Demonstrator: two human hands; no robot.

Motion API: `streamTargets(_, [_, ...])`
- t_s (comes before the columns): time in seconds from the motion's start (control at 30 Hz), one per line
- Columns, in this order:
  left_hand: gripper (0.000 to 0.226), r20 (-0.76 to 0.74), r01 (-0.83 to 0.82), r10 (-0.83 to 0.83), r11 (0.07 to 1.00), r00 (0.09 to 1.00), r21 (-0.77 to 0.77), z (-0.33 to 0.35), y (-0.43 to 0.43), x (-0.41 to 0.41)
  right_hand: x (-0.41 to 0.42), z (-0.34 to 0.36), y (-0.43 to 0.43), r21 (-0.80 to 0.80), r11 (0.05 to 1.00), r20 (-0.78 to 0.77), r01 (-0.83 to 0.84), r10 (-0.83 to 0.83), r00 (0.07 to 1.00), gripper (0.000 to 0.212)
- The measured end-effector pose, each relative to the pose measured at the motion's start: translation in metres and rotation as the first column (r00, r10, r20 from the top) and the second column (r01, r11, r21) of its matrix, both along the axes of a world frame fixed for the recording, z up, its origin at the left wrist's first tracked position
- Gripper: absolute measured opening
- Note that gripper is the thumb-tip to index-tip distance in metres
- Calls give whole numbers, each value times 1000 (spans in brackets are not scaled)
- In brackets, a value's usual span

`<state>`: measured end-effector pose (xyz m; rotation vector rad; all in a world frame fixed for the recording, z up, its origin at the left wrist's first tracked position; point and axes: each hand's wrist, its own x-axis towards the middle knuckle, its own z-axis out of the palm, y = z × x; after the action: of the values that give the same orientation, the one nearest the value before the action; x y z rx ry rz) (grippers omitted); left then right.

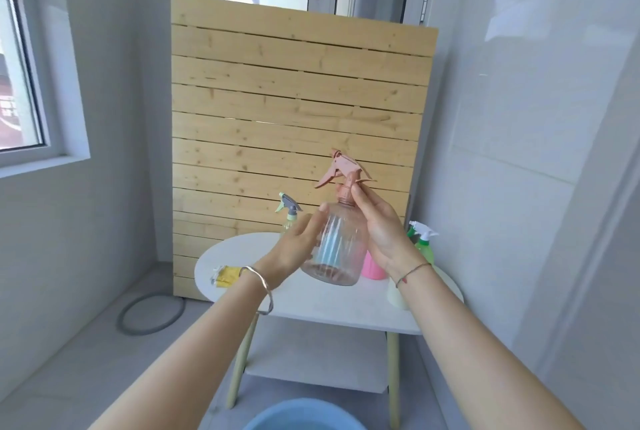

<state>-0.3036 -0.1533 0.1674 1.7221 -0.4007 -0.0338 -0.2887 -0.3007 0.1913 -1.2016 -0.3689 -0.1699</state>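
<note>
A clear pink spray bottle [341, 246] with a pink trigger head [343, 169] is held up above the white table [311, 305]. My left hand [294, 249] cups the bottle's left side, thumb and fingers wrapped round the body. My right hand [381, 228] grips the bottle's neck just under the trigger head, fingers curled round it. The bottle tilts slightly and looks empty.
Behind the table stands a slatted wooden board [294, 100]. On the table are a grey-green spray bottle [289, 211], a green spray bottle [424, 239], a pink cup [372, 268], a pale cup [396, 294] and yellow packets [225, 275]. A blue basin [304, 415] sits below. A hose [150, 313] lies on the floor.
</note>
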Motion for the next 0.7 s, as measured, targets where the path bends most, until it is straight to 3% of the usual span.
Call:
streamTargets(0.07, [62, 90, -85, 89, 995, 992, -47, 3, -6, -6, 0, -4, 4, 27, 999, 13, 26, -26, 1000, 14])
streamTargets(0.17, [82, 132, -143, 153, 987, 979, -79, 4, -6, -5, 0, -1, 3, 27, 1000, 28, 14, -15, 999, 12])
streamTargets(0.27, [73, -126, 97, -123, 976, 984, -194, 6, 7, -3, -3, 5, -2, -6, 997, 1, -77, 77, 997, 26])
streamTargets(0.33, [63, -159, 145, -186, 960, 970, -240, 3, 8, -3, -3, 5, -3, -22, 996, -18, -86, 86, 996, 29])
streamTargets(0.47, [56, 14, -104, 105, 992, 994, -65, -2, -2, -8, -3, -4, 3, 32, 999, 24, -1, 0, 1000, 16])
streamTargets(0.57, [56, 106, -143, 144, 990, 984, -22, -3, -3, -10, -4, -6, 6, 18, 1000, 21, 12, -12, 1000, 19])
streamTargets(0.63, [55, 55, -91, 94, 995, 994, -45, -1, 2, -9, -3, -4, 5, -21, 1000, 11, 22, -22, 1000, 20])
streamTargets(0.7, [60, -117, 43, -59, 991, 991, -130, -1, 9, -3, -2, -2, 2, -24, 1000, -15, -6, 6, 1000, 22])
